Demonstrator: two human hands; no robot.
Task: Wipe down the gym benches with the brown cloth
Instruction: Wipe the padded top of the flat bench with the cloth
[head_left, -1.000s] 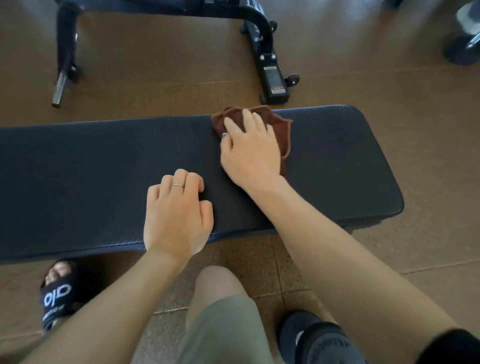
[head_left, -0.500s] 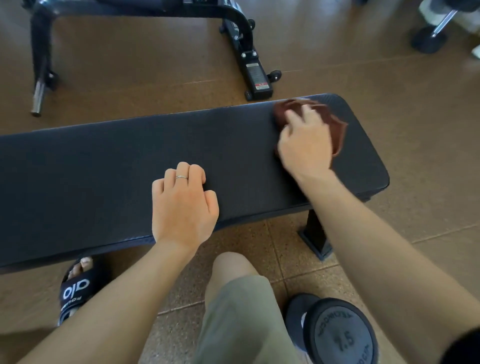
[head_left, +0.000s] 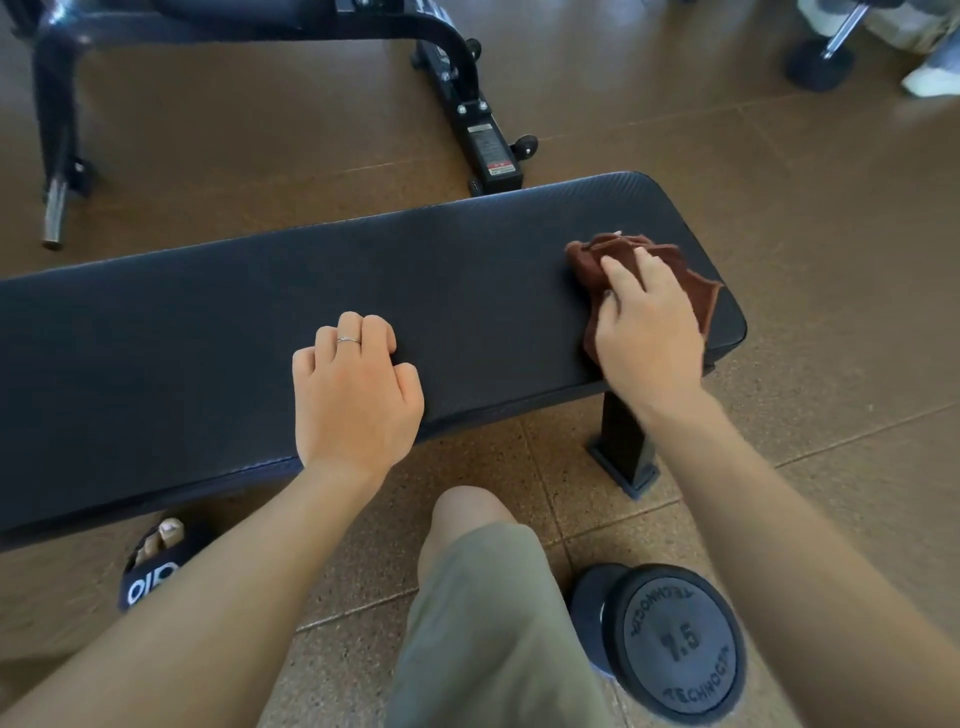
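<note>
Since the earlier frame, right hand (head_left: 647, 327) has drawn cloth (head_left: 691, 283) from bench (head_left: 260, 312) far edge nearward at its right end, fingers flat; left hand (head_left: 356, 384), curled, braces mid-bench, unwiped length leftward.

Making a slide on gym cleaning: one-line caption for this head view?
Right hand presses a brown cloth near the bench end; left hand rests on the pad.

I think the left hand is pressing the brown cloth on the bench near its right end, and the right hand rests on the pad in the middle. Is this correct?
The hands are swapped. In the head view the right hand presses the brown cloth near the right end of the bench, and the left hand rests on the pad in the middle.
</note>
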